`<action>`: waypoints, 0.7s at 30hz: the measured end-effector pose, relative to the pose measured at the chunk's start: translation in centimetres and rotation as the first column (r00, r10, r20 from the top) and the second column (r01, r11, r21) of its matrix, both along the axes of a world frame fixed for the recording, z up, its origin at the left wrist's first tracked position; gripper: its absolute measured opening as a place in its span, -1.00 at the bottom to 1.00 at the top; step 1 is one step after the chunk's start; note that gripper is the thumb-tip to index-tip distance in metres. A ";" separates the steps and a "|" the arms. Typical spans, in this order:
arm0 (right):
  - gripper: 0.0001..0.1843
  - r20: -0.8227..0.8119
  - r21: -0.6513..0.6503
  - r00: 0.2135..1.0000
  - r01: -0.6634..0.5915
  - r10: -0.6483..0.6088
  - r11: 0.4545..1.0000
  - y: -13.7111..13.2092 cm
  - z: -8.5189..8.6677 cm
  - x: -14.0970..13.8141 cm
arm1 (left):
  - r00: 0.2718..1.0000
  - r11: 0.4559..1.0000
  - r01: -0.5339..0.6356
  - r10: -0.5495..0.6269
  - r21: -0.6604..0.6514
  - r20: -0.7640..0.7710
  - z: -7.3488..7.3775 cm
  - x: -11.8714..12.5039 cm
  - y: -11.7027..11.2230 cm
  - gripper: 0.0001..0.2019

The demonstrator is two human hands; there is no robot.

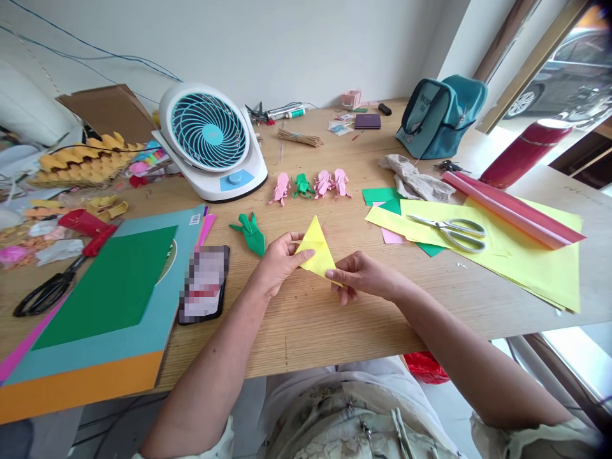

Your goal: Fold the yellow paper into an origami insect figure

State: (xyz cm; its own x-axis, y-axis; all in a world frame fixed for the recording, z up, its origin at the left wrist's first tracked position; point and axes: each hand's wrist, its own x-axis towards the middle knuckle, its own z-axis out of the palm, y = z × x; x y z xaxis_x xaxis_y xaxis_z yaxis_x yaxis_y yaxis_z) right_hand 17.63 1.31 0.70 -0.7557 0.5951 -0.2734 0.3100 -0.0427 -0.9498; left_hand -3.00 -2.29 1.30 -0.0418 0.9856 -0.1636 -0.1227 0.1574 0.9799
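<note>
A yellow sheet of paper folded into a triangle (317,250) is held just above the table, its point facing away from me. My left hand (283,260) pinches its left side, thumb on top. At the lower right corner, my right hand (358,276) grips it between thumb and fingers, and some fingers are hidden underneath. A green folded paper figure (251,234) lies to the left of my left hand. Beyond the triangle stand several small folded figures, among them a pink one (282,189) and a green one (303,185).
On the left are a phone (204,284), green paper (115,287) on coloured sheets and black-handled scissors (48,292). A fan (210,137) stands behind. To the right, grey scissors (459,233) lie on yellow paper (535,271), near a red bottle (526,153) and teal bag (442,118).
</note>
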 end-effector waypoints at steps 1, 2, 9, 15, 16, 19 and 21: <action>-0.45 0.046 0.083 0.999 0.013 -0.016 0.996 0.0 0.3 0.4 | 1.000 1.000 0.019 -0.019 0.009 -0.013 0.0 -0.1 0.0 -0.40; -0.43 0.087 0.188 0.993 0.068 -0.085 0.980 -0.1 0.6 0.9 | 0.998 0.999 0.048 -0.048 0.012 -0.028 -0.1 -0.1 0.0 -0.41; -0.63 -0.044 0.650 0.943 0.277 -0.329 0.708 -3.9 1.5 4.2 | 0.877 0.927 0.371 -0.366 -0.045 -0.310 -0.5 1.1 -1.4 -0.61; -0.81 -0.065 0.868 0.989 0.120 -0.129 0.481 -6.4 -1.0 3.7 | 0.661 0.861 0.504 -0.331 0.070 -0.674 -0.5 2.7 -2.6 -0.69; -0.80 -0.028 0.887 0.992 0.082 -0.124 0.455 -6.4 -1.5 3.5 | 0.625 0.854 0.512 -0.303 0.085 -0.719 -0.6 2.9 -2.6 -0.69; -0.77 0.060 0.918 0.989 -0.003 -0.133 0.396 -6.4 -2.5 3.2 | 0.524 0.839 0.537 -0.251 0.086 -0.814 -1.1 3.1 -2.6 -0.70; -0.77 0.090 0.923 0.987 -0.032 -0.134 0.383 -6.5 -2.8 3.2 | 0.466 0.823 0.563 -0.240 0.076 -0.852 -1.4 3.1 -2.6 -0.71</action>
